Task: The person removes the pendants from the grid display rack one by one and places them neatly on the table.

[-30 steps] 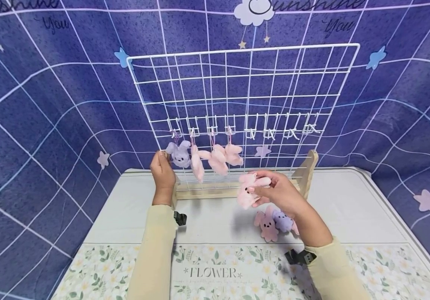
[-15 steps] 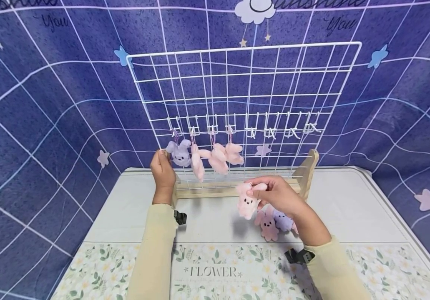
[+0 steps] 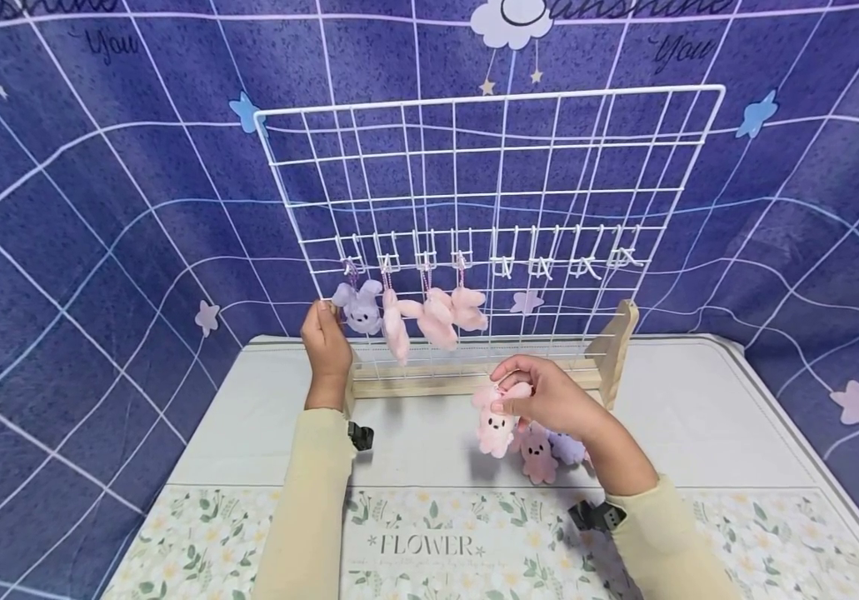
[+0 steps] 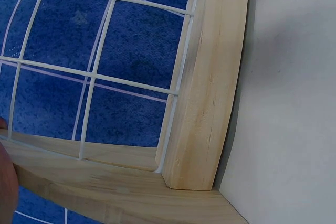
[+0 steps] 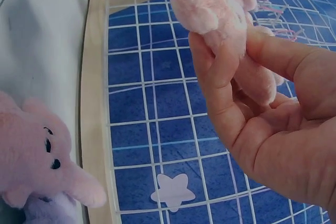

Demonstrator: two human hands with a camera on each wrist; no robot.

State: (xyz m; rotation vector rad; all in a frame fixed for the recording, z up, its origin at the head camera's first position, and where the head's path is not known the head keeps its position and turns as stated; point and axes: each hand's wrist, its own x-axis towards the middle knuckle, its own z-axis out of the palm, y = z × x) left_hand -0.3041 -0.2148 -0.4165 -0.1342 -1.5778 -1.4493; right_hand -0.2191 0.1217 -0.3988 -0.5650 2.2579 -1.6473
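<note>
R hand [image 3: 549, 400] has a light-pink bunny plush [image 3: 497, 429] pinched btwn thumb & fingers, up by its head & ears; fingers curl around, not wide. We see the plush in front of the wood base bar [image 3: 414, 387], over the white tabletop [image 3: 249, 450], face toward us, body hanging below the grip. L hand [image 3: 326, 346] grips the L end of the wood stand; fingers' far side is hidden, & the L wrist cam only gives us a sliver of hand.

Handling, our guess: plush is v. light, soft & squashy, short fuzz, so low slip & no real break risk. It'd squish & swivel under a hard pinch, so a gentle hold near the head w/ ears out of the way is best; any top loop is too small for us to make out, but that'd prob. be the fiddly, thin bit, better held w/ fingertips.

Near R hand, just below, we've a darker pink plush [image 3: 538, 454] & a purple plush [image 3: 567, 447] bunched on the tabletop, partly hidden. On the wire grid [image 3: 504, 99], L half: one lilac plush [image 3: 362, 310] plus three pink hangers [image 3: 438, 321] on hooks, via thin chains or cords; R half has four bare hooks [image 3: 585, 265].
</note>
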